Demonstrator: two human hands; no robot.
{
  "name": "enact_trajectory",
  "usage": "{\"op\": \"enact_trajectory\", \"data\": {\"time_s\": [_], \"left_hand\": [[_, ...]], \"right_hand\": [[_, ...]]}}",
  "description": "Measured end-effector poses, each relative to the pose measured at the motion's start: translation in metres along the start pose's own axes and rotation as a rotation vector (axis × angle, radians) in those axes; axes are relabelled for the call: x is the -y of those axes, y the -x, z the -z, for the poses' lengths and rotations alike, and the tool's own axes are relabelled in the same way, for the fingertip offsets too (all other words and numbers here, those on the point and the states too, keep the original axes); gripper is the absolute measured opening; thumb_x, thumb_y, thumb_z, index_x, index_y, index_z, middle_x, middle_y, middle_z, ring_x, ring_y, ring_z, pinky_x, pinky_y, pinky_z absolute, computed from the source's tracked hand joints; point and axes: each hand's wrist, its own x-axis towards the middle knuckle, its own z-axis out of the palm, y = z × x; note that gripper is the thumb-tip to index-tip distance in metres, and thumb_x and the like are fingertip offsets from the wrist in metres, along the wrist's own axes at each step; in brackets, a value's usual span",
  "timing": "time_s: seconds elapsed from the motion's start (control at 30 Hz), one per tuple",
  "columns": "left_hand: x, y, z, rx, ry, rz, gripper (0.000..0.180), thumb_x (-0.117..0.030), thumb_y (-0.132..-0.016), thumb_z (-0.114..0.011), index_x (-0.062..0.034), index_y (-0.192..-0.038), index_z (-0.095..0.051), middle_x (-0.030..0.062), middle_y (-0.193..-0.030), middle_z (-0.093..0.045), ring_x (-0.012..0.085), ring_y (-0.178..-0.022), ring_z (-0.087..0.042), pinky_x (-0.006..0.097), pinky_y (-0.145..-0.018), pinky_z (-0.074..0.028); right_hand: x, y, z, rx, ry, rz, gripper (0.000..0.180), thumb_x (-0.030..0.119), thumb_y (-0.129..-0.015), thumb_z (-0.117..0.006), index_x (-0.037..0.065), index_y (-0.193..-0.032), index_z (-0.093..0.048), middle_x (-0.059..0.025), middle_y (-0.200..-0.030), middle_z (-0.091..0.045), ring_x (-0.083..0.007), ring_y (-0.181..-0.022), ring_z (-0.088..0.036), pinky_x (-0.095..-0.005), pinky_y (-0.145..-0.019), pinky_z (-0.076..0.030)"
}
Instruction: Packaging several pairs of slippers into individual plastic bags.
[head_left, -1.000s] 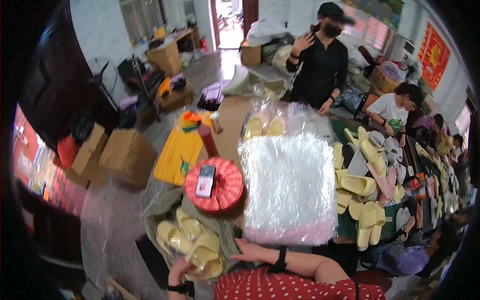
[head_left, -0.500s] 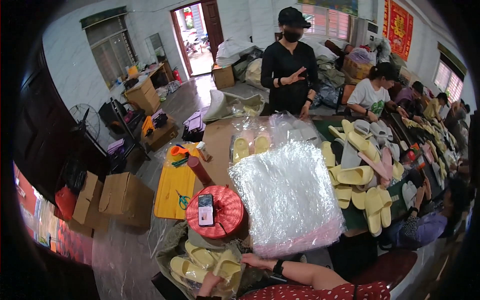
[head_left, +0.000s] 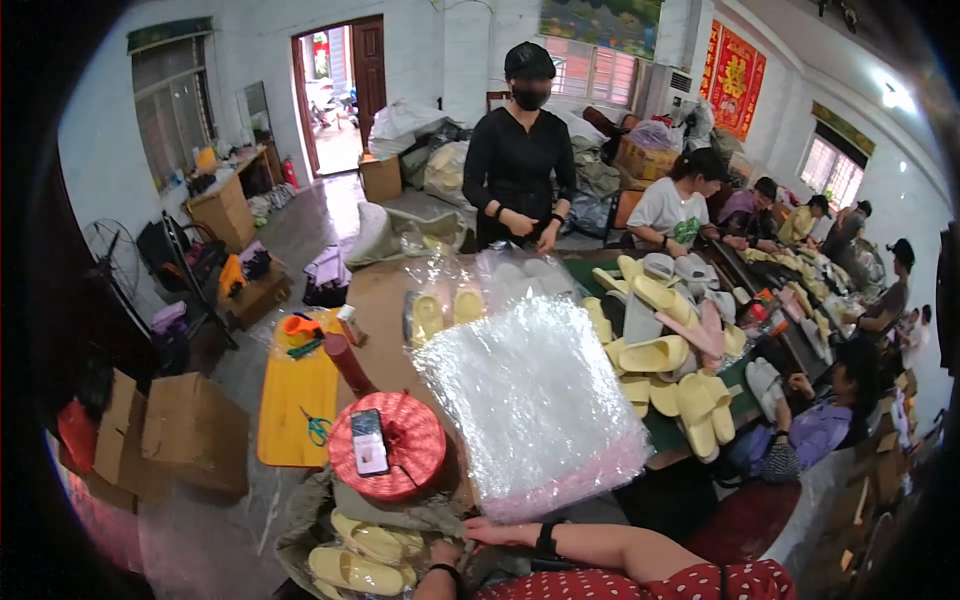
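Note:
A grey-green sack [head_left: 296, 530] stands at the table's near edge with several pale yellow slippers [head_left: 350, 570] in clear plastic inside it. My left hand [head_left: 446, 554] is at the sack's right side, just beside the slippers; its fingers are partly hidden and blurred. Close by on the right, my right hand [head_left: 492, 532] grips the sack's rim. Beyond my hands lies a thick stack of clear plastic bags [head_left: 540, 400]. To its left is a roll of red twine [head_left: 385, 485] with a phone [head_left: 369, 442] on top.
Loose yellow, grey and pink slippers [head_left: 655, 355] cover the right of the table. Scissors [head_left: 317, 427] rest on a yellow board [head_left: 295, 390] at left. Cardboard boxes [head_left: 195, 430] stand on the floor. A person in black [head_left: 520, 170] stands across; others sit along the right.
My left hand has come off the slippers and moved to the sack's side. The slippers sit to the left of it now. The view has turned to the right. The person across has lowered a raised hand.

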Motion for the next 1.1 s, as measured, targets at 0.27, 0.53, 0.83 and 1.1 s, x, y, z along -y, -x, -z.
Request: {"op": "enact_trajectory", "data": {"time_s": [0.27, 0.53, 0.83, 1.1], "left_hand": [[0.068, -0.039, -0.030, 0.425, 0.216, 0.069, 0.052, -0.035, -0.078, -0.070, -0.0027, -0.118, -0.064, 0.0139, -0.115, -0.066, 0.0238, -0.102, -0.065, 0.041, -0.082, -0.053], [0.092, 0.071, 0.075, 0.036, 0.533, -0.183, 0.037, -0.036, -0.083, -0.067, -0.0051, -0.103, -0.071, 0.0136, -0.082, -0.071, 0.0251, -0.079, -0.068, 0.040, -0.072, -0.052], [-0.191, 0.249, 0.194, -0.808, 0.199, -0.805, 0.037, -0.015, -0.083, -0.069, -0.0021, -0.117, -0.062, 0.0179, -0.128, -0.058, 0.0398, -0.123, -0.049, 0.047, -0.103, -0.039], [-0.298, 0.215, 0.135, -0.603, -0.136, -1.018, 0.053, -0.027, -0.088, -0.064, -0.0079, -0.136, -0.053, 0.0172, -0.153, -0.036, 0.0424, -0.143, -0.026, 0.055, -0.115, -0.021]], "right_hand": [[0.018, 0.025, -0.008, 0.300, 0.390, 0.121, 0.055, 0.029, -0.100, -0.052, 0.001, -0.145, -0.038, -0.0062, -0.102, -0.057, -0.0165, -0.094, -0.054, -0.0315, -0.076, -0.049], [0.142, 0.221, 0.016, 0.564, 0.558, 0.350, 0.052, 0.031, -0.101, -0.052, 0.005, -0.145, -0.042, -0.0091, -0.123, -0.064, -0.0152, -0.111, -0.059, -0.0277, -0.096, -0.045], [0.128, 0.313, 0.124, 0.049, 0.279, 0.514, 0.043, 0.015, -0.096, -0.062, 0.007, -0.137, -0.052, -0.0001, -0.098, -0.069, -0.0063, -0.088, -0.061, -0.0230, -0.075, -0.048], [0.065, 0.368, 0.236, -0.346, 0.004, 0.496, 0.038, 0.016, -0.093, -0.064, 0.005, -0.129, -0.058, -0.0019, -0.094, -0.069, -0.0076, -0.084, -0.062, -0.0226, -0.071, -0.048]]}}
